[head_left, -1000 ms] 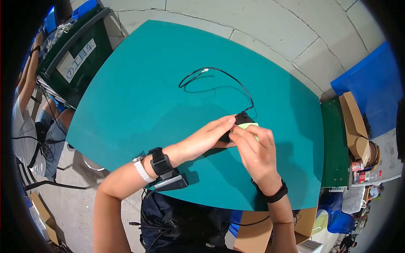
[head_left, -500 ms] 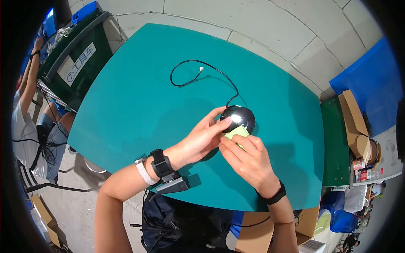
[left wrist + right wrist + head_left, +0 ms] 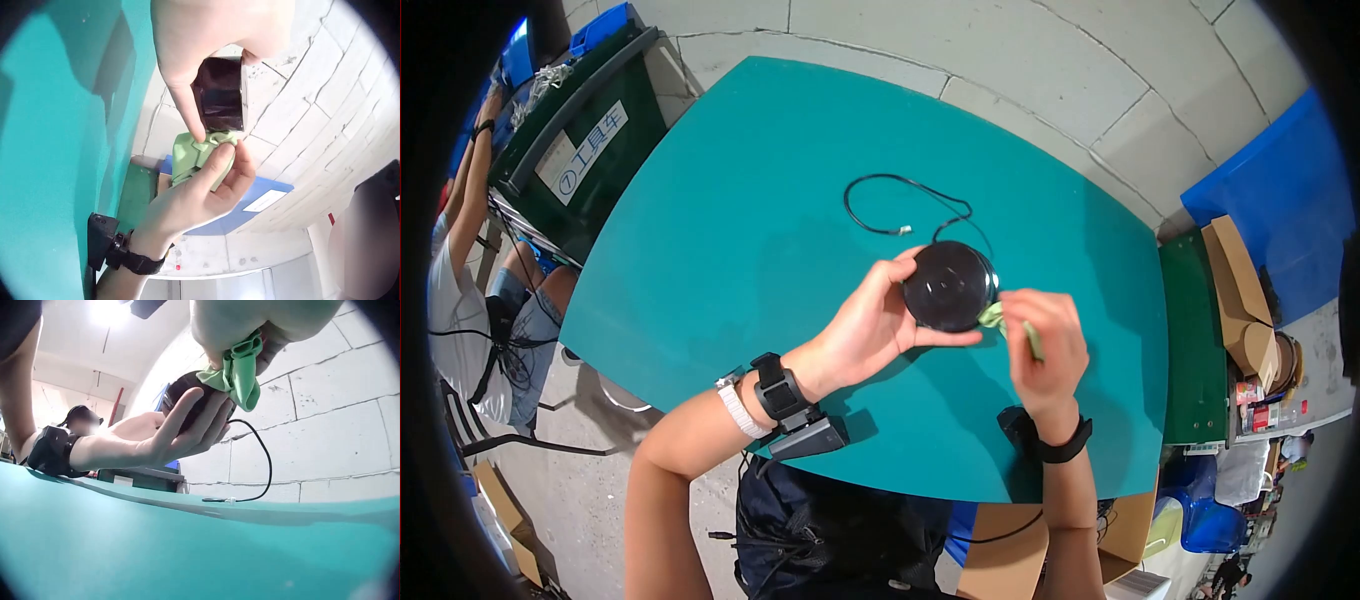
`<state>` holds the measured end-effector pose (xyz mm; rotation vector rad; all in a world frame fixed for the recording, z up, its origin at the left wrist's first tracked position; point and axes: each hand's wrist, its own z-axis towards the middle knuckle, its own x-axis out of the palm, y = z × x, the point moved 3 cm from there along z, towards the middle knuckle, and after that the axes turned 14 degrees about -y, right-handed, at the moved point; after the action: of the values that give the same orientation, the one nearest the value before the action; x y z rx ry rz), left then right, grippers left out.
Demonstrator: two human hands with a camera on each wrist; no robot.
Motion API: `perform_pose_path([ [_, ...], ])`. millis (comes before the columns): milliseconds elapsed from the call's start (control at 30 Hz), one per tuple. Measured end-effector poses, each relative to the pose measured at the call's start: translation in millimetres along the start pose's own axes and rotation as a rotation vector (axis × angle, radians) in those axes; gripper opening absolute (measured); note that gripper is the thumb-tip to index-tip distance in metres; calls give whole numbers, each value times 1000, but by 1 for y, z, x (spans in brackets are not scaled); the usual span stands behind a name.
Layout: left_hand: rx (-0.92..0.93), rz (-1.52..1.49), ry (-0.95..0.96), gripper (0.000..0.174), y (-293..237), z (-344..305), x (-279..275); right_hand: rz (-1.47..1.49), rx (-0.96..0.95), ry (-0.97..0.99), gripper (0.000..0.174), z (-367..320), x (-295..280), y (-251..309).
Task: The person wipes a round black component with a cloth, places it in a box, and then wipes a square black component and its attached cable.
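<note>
My left hand (image 3: 865, 325) grips a round, glossy black device (image 3: 948, 285) by its side, above the table. Its flat disc face is turned up toward the head camera. A thin black cable (image 3: 884, 177) trails from its far edge and ends in a small clear plug (image 3: 906, 230). Between thumb and fingers, my right hand (image 3: 1048, 340) pinches a crumpled light green cloth (image 3: 992, 317). In the left wrist view the cloth (image 3: 187, 156) is right at the device's rim, close to a left fingertip. The right wrist view shows the cloth (image 3: 244, 372) overlapping the device's edge.
The green table (image 3: 730, 220) spreads under both hands, with a block wall (image 3: 1020, 80) behind it. A dark green tool cart (image 3: 580, 150) and a seated person are at the left. Cardboard boxes (image 3: 1240, 290) and a blue panel (image 3: 1280, 200) stand at the right.
The device has been turned over in my left hand, from its domed face to its flat one. My right hand has shifted right with the cloth, and the cable's loop has swung.
</note>
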<state>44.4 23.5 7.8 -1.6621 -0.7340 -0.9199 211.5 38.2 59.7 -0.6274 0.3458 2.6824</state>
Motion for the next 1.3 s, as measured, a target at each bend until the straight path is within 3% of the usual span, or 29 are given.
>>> perform_pose_path([
  [67, 2, 90, 0, 48, 4, -2, 4, 36, 273, -146, 16, -4, 1, -11],
  [133, -19, 63, 59, 46, 5, -2, 1, -7, 309, -130, 12, -2, -1, -10],
  [200, 20, 216, 44, 44, 6, -2, -1, -39, 552, -121, 11, -4, -1, -16],
  [300, 8, 333, 56, 49, 10, -5, -1, -8, 609, -98, 10, -6, -1, -21],
  [433, 9, 432, 11, 52, 13, -3, -5, 72, 537, -163, 14, -3, 4, -17],
  [500, 3, 429, -15, 52, 14, -3, -6, 1, 175, -98, 26, 2, 8, -3],
  [633, 7, 257, 8, 50, 10, -4, -1, 82, 26, 112, 44, 1, 8, 10],
  [733, 28, 212, 31, 50, 10, -1, -4, 251, 50, 318, 40, -6, 14, 14],
  [933, 77, 295, -11, 50, 6, -2, -2, -18, 140, 41, 37, 1, 5, -2],
  [1033, 31, 293, -6, 50, 9, -2, -5, 105, -43, 174, 36, -3, 8, 9],
  [1133, 36, 359, -27, 51, 8, -4, -4, 26, -75, 203, 35, -7, 8, 11],
  [1200, 61, 413, -47, 52, 6, -4, -3, 5, -40, 156, 35, -3, 6, 7],
  [1300, 90, 456, -51, 56, 3, -7, 1, 13, 242, -85, 27, 1, 0, -2],
])
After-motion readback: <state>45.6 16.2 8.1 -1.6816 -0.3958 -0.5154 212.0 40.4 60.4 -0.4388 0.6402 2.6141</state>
